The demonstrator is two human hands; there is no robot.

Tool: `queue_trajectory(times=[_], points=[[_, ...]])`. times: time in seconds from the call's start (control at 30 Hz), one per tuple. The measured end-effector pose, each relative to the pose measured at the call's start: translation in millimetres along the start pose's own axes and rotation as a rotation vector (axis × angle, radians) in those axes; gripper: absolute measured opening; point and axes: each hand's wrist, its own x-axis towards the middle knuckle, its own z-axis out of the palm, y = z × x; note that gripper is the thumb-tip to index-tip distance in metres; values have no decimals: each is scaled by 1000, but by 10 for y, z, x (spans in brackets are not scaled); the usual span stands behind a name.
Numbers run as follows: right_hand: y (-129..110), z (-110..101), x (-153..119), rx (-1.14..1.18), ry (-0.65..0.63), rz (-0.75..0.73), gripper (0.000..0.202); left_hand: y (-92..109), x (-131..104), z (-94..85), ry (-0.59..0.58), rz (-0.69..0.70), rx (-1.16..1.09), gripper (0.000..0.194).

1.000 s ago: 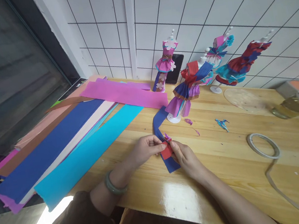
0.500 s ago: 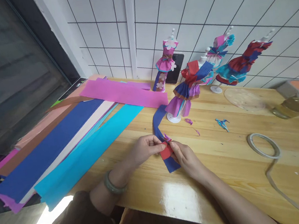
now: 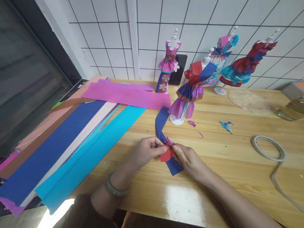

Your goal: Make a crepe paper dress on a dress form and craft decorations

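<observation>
Between both hands is a small piece of red crepe paper [image 3: 165,155], with a gathered purple bit [image 3: 168,140] at its top. My left hand [image 3: 148,152] pinches the red paper's left side between thumb and fingers. On its right side, my right hand [image 3: 187,158] grips it with thumb and curled fingers, some hidden behind. Under the hands a blue paper strip [image 3: 175,167] lies curved on the table, running up towards a mini dress form [image 3: 193,86] dressed in red, blue and purple paper. A greenish bangle [image 3: 113,186] circles my left wrist.
Long crepe paper strips [image 3: 89,152] cover the table's left side. More dressed forms [image 3: 170,61] stand along the tiled wall, one before a dark phone [image 3: 181,69]. To the right lie a tape roll [image 3: 268,148] with a loose tail, blue scraps [image 3: 226,126] and a jar [image 3: 294,109].
The red paper has shifted slightly left and turned in my fingers, showing a rounder shape. Both hands stay in nearly the same place.
</observation>
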Motion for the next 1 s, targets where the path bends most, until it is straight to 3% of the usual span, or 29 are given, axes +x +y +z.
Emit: queue_trajectory(times=[1.0], points=[[10, 2, -5, -26, 4, 9, 38, -28, 14, -25, -5, 5, -177, 25]])
